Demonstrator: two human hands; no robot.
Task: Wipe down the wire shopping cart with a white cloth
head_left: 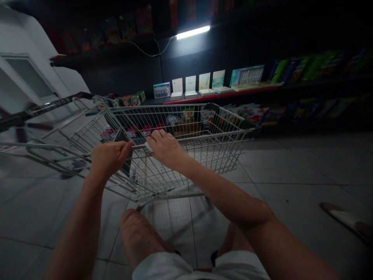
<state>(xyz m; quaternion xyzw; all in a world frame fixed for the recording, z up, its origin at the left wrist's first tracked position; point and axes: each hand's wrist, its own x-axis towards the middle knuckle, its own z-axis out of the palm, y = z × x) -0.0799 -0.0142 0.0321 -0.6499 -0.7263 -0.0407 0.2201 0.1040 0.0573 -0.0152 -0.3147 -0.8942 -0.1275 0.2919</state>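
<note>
Wire shopping cart (218, 147) standing side-on before a person's bare knees, stretching from 9 o'clock through the centre to 2–3 o'clock; clock positions are taken from the middle of the view. The left hand (107, 159), between 8 and 9 o'clock, is closed around the cart's near top rail, thumb lying along the metal. The right hand (167, 149), just left of centre, bends palm-down over the same rail, gripping a small white piece (148, 147) against it, too blurred to identify.

The cart's dark push handle (52, 107), between 9 and 10 o'clock, carries pale lettering that is too smeared to read. At 12 o'clock a lit tube lamp (192, 32) shines above a black display shelf with a red front edge (227, 94). On it stand pale upright covers (190, 83) with faint print, none of it legible. Between 1 and 2 o'clock is a teal-edged boxed set (247, 76) showing a row of narrow figures; at 2 o'clock, green and blue packages (300, 70) blur into shadow, their brands unreadable. Near 4 o'clock, a foot in a pale-strapped slipper (342, 216) rests on grey floor tiles (291, 167)
</note>
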